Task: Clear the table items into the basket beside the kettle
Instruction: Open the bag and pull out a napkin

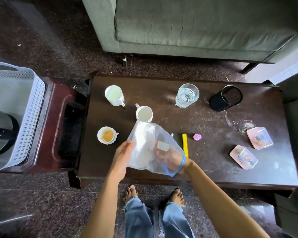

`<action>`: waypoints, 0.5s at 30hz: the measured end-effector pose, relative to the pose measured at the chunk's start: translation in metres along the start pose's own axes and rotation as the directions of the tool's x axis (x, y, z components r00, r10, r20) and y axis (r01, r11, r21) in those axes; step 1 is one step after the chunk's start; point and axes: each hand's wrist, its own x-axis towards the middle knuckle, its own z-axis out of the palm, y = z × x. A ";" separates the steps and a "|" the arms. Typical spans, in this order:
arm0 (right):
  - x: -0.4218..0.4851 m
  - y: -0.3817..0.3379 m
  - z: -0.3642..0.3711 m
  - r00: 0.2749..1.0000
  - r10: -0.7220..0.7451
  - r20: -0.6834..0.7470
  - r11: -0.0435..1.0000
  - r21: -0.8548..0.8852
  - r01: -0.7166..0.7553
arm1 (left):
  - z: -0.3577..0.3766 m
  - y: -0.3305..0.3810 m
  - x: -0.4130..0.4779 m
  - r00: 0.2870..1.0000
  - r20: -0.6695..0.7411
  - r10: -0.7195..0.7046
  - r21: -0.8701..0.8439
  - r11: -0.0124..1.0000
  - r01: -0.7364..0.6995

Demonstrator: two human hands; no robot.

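Note:
Over the dark table's [213, 170] front edge I hold a clear plastic bag [143, 134] with a blue zip strip. My left hand [123, 153] grips its left side. My right hand [169, 157] is inside the bag up to the wrist, pinching a small pale block [161, 145]. On the table stand two white cups [114, 95] [144, 113], a cup with brown liquid [107, 135], a water glass [187, 95], a black mesh holder [226, 98], a yellow stick [185, 145], a pink bottle [197, 137] and two pink tiles [259, 138] [243, 157]. The grey basket [33, 107] sits far left beside the black kettle [0, 133].
The basket and kettle stand on a reddish side table [58, 126] to the left of the main table. A grey sofa [196, 23] runs behind the table. My bare feet are on the speckled floor just in front of it.

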 end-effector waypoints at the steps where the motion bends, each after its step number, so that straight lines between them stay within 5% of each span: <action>1: -0.001 -0.004 0.001 0.999 0.028 0.028 1.000 0.008 -0.028 | -0.002 0.000 0.002 1.000 0.004 0.009 0.002 1.000 -0.009; 4: -0.003 -0.011 0.005 0.999 0.030 -0.016 0.997 -0.065 -0.031 | -0.001 0.003 0.001 1.000 -0.006 0.016 0.032 0.999 -0.016; 9: 0.008 -0.023 0.013 0.933 -0.029 -0.358 0.847 -0.504 -0.167 | 0.001 0.012 0.001 1.000 0.030 -0.004 0.046 0.999 0.002; 15: 0.007 -0.027 0.022 0.965 -0.202 -0.169 0.892 -0.437 0.110 | 0.004 0.020 -0.006 0.995 0.102 -0.016 0.037 0.999 0.013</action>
